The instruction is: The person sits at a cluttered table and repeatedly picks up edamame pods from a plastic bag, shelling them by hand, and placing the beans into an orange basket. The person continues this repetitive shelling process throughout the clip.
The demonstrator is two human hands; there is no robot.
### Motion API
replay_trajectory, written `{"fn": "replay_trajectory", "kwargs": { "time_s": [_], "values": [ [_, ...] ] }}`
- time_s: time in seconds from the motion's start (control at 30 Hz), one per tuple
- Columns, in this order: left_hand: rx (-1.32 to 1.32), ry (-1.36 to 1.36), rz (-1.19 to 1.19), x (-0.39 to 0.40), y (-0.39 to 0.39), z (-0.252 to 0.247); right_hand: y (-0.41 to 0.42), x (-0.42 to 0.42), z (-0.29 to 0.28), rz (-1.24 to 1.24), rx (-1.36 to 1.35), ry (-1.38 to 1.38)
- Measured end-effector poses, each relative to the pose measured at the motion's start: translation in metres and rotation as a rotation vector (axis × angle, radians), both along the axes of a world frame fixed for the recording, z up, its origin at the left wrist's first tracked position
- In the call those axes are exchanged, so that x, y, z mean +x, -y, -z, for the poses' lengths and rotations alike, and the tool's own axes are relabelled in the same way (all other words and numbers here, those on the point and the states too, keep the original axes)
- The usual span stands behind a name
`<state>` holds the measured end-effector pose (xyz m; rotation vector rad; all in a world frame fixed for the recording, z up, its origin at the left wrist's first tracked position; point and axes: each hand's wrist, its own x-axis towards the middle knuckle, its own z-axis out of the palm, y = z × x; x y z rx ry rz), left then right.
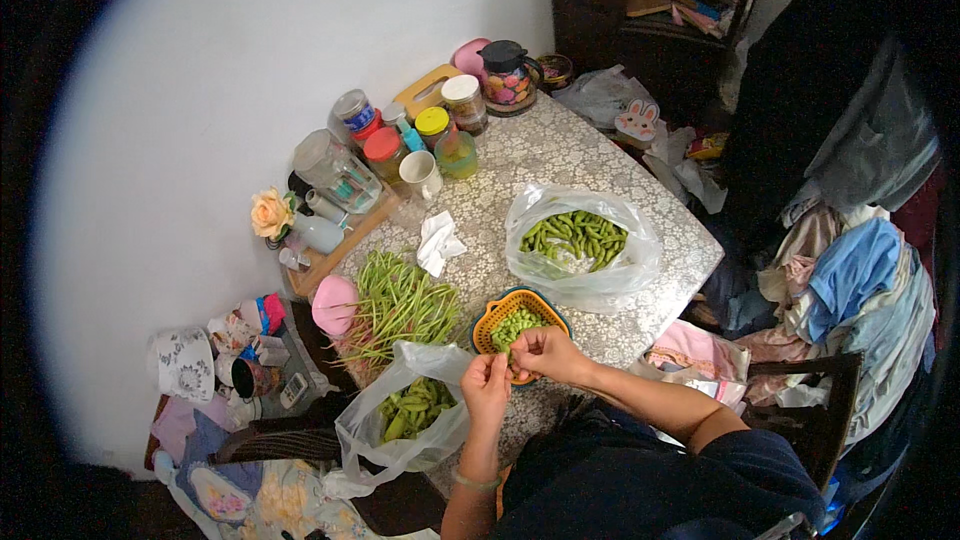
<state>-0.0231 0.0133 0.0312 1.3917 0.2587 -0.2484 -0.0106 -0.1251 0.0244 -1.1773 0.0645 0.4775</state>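
Note:
My left hand (486, 390) and my right hand (551, 355) meet over the near edge of an orange plastic basket (490, 315), their fingertips pinched around a small green pod that is mostly hidden. Shelled green soybeans (517, 324) lie in the basket, which sits inside a dark blue bowl. A clear plastic bag (360, 427) of green pods (415, 406) stands open just left of my left hand. Beyond the basket, to the right, another open plastic bag (634, 270) holds more pods (592, 236). A wristband circles my left wrist.
Long green vegetable stems (405, 304) lie on the patterned tablecloth (555, 150) beside a pink container (334, 305). A crumpled tissue (439, 244), a mug (421, 174), jars (385, 153) and a flowered jug (508, 79) stand further back. At right are a chair (840, 405) and piled clothes (855, 262).

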Motion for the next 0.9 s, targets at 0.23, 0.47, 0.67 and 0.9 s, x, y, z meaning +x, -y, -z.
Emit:
{"fn": "replay_trajectory", "kwargs": {
  "time_s": [0.23, 0.47, 0.67, 0.9],
  "values": [
    [-0.323, -0.235, 0.108, 0.006, -0.004, -0.005, 0.001, 0.003, -0.006, 0.010, 0.065, -0.106],
    [0.732, 0.461, 0.203, 0.008, 0.007, 0.013, -0.001, 0.003, 0.004, 0.116, 0.095, -0.313],
    [1.017, 0.572, 0.171, 0.003, 0.012, 0.009, -0.012, -0.001, 0.007, 0.201, 0.105, -0.283],
    [0.332, 0.014, 0.087, 0.015, 0.002, 0.034, -0.001, 0.007, 0.017, 0.086, -0.257, 0.107]
  ]
}}
